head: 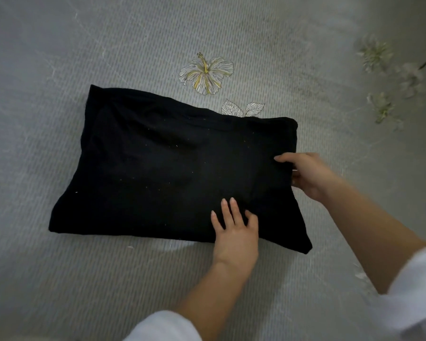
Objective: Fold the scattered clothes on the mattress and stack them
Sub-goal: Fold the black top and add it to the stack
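Note:
A black garment (158, 163) lies folded into a rough rectangle in the middle of the grey mattress (59, 45). My left hand (234, 232) rests flat on its near edge, fingers spread over the cloth. My right hand (308, 175) is at the garment's right edge, thumb on top and fingers curled under the fabric, pinching that edge. Both forearms come in from the bottom right, with white sleeves pushed up.
The mattress cover is grey and ribbed, with a printed white-and-yellow flower (205, 73) just beyond the garment and paler flower prints (384, 77) at the far right. No other clothes are in view.

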Available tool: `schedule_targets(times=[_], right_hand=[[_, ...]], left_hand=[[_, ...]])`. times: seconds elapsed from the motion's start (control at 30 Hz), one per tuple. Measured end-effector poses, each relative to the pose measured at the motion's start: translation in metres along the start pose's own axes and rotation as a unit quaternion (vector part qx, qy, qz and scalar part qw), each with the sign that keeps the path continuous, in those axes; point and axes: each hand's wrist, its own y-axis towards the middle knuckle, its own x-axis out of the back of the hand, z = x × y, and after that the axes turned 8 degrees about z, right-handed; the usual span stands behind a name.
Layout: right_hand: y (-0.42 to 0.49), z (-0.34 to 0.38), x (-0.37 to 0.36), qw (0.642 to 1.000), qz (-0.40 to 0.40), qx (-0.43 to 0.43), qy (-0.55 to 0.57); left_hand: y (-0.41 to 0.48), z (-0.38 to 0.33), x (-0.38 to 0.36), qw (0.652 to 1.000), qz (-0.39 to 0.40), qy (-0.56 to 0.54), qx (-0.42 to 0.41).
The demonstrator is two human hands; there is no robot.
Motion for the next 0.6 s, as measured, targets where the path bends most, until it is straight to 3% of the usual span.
schedule_targets(times=[0.1,0.23,0.33,0.5,0.6], right_hand=[[-0.014,0.019,-0.002,0.999,0.045,-0.010,0.006],[-0.033,0.057,-0.021,0.996,0.079,0.017,0.045],[-0.044,0.081,-0.060,0.996,0.078,0.045,0.022],[-0.049,0.104,-0.158,0.988,0.092,0.119,-0.039],[-0.047,0.109,-0.216,0.975,0.102,0.183,-0.080]], left_hand=[[-0.017,0.025,0.012,0.975,-0.044,-0.210,-0.058],[-0.054,0.062,0.025,0.854,-0.130,-0.495,-0.092],[-0.076,0.079,0.037,0.732,-0.188,-0.652,-0.058],[-0.097,0.112,0.043,0.576,-0.217,-0.788,0.004],[-0.108,0.136,0.040,0.533,-0.232,-0.812,0.045]])
